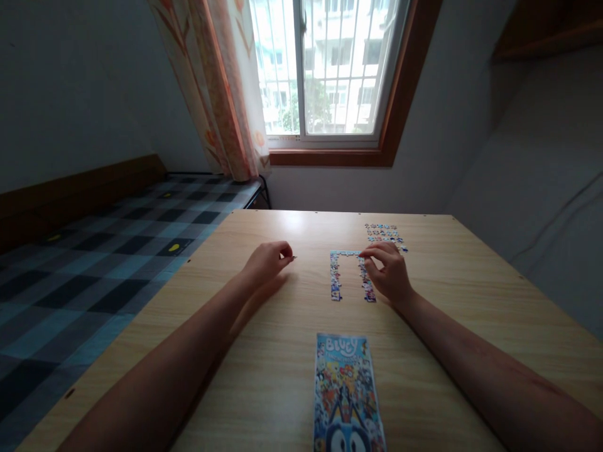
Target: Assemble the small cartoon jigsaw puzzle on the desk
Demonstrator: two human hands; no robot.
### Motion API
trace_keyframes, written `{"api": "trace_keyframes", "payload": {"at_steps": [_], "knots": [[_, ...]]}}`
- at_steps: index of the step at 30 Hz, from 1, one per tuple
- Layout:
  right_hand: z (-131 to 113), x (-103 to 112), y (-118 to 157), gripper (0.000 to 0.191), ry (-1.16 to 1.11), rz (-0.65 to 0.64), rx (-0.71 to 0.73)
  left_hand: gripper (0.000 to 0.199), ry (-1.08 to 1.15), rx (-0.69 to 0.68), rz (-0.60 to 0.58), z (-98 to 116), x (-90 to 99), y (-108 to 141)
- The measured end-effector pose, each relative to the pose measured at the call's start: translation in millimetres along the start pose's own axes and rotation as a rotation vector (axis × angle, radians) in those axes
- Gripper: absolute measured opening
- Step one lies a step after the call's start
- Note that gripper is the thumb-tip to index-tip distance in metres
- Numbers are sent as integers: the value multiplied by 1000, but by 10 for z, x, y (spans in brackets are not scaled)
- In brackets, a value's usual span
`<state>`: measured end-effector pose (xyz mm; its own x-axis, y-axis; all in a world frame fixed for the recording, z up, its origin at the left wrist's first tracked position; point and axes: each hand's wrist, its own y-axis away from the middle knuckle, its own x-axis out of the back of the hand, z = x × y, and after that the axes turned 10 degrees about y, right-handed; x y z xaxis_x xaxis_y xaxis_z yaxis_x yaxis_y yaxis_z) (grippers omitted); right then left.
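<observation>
A partly joined puzzle frame (335, 276) lies on the wooden table (282, 376), with a top row and two sides around bare wood. Left of it, my left hand (269, 258) pinches a small puzzle piece (294, 257) between thumb and fingertips. My right hand (389, 270) is at the frame's top right corner, its thumb and fingers closed together; whether a piece is between them is too small to tell. Behind that hand, loose puzzle pieces (381, 232) lie in rows. Nearer to me is a Bluey picture box (348, 395).
A bed with a checked cover (117, 263) stands along the left of the table. Beyond the table's far edge are a curtain (221, 88) and a barred window (339, 69). A wooden shelf (556, 41) is on the upper right wall.
</observation>
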<state>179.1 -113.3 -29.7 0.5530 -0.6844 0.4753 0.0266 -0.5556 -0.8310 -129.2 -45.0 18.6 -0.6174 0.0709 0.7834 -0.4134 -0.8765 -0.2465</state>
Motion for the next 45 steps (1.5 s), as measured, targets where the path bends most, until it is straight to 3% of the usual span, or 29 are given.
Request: {"api": "trace_keyframes", "payload": {"at_steps": [3, 6, 11, 20, 29, 34, 45], "knots": [[-61, 34, -17, 17, 0, -19, 53, 16, 367, -4, 9, 237, -145, 40], [-156, 72, -28, 15, -7, -43, 145, 17, 804, 172, -33, 492, -357, 135], [-289, 119, -13, 12, 3, -171, 279, 21, 1114, 327, -111, 725, -587, 299], [-264, 107, 20, 4, -23, -212, 330, 22, 1152, 365, -128, 838, -666, 408], [-326, 154, 0, 3, -32, -237, 303, 20, 1122, 359, -54, 827, -685, 413], [-334, 167, -2, 10, -19, -211, 377, 21, 1135, 368, -91, 835, -678, 413], [-298, 134, 12, 10, -14, -255, 365, 17, 1139, 346, -124, 830, -672, 411]]}}
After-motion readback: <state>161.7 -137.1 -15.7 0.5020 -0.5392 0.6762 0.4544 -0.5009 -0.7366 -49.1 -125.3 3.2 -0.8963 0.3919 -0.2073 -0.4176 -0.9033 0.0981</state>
